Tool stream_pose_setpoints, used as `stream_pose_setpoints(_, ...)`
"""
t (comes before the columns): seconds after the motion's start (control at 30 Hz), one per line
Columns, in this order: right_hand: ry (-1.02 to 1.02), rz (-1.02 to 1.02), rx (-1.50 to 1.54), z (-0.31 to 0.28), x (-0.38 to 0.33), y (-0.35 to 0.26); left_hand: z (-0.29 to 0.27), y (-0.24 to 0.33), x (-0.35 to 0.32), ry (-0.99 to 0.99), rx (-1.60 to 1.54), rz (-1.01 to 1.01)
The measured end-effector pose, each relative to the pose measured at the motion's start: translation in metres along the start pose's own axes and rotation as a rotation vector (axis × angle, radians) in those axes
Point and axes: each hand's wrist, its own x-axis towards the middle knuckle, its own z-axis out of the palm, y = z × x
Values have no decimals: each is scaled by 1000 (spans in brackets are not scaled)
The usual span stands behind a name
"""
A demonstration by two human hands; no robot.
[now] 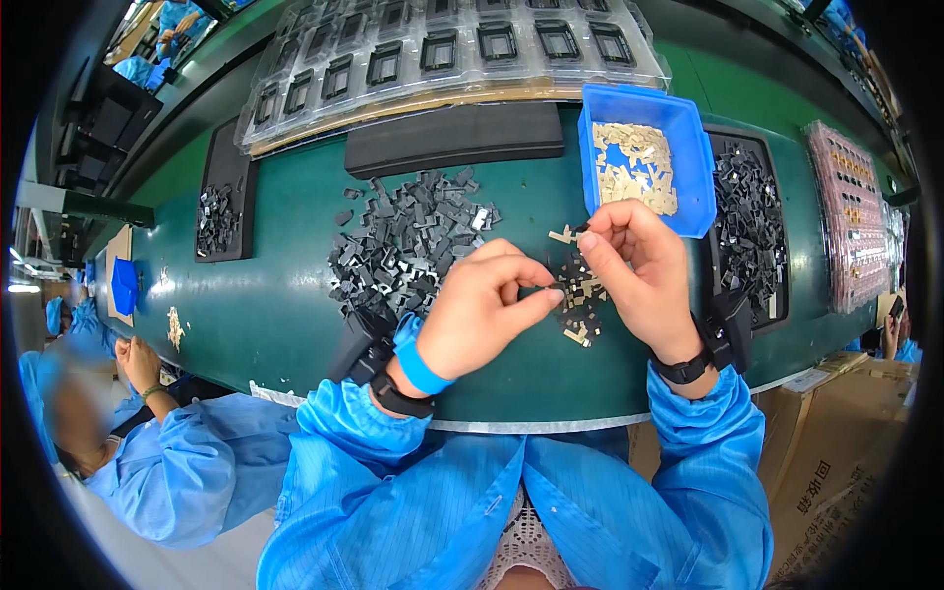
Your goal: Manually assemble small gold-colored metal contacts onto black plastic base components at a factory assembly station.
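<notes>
My left hand (pixel 482 300) is closed in a pinch, with a small black part (pixel 554 286) between thumb and forefinger. Opposite it, my right hand (pixel 644 280) pinches a small dark piece at its fingertips, and a cream strip (pixel 562 235) shows beside those tips. The two hands are apart. Beneath and between them lies a scatter of small black and cream pieces (pixel 580 329) on the green table (pixel 511 379). A large heap of small black parts (pixel 413 231) spreads left of my left hand. Just beyond my right hand stands a blue bin (pixel 698 162) holding loose cream pieces (pixel 629 147).
Clear blister trays with black frames (pixel 438 49) are stacked at the back, behind a black foam block (pixel 452 141). Black trays of dark parts stand right (pixel 777 226) and left (pixel 246 216). Pink trays (pixel 848 216) are far right. A co-worker (pixel 197 462) sits left; cartons (pixel 836 442) stand right.
</notes>
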Motion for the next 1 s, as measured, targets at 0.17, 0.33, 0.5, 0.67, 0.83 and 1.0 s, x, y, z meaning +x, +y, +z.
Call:
stream_pose_setpoints(0.17, -176, -98, 223, 8, -5, -7, -11, -6, 1, -137, -1137, -339)
stream_pose_setpoints(0.33, -133, -214, 107, 14, -10, 3, -3, 1, -3, -174, -1344, -430)
stream_pose_setpoints(0.5, -110, -177, -96, 10, -5, -1, 1, 5, -5, 170, -909, -147)
stream_pose_setpoints(0.67, -180, -1, -55, 7, -3, -7, -2, -4, 1, 119, -452, 126)
stream_pose_setpoints(0.83, -206, 103, 119, 5, -3, -3, -8, -2, 1, 88, -182, 162)
stream_pose_setpoints(1.0, -57, 165, 248, 4, -5, -7, 1, -1, -4, 204, -603, -46)
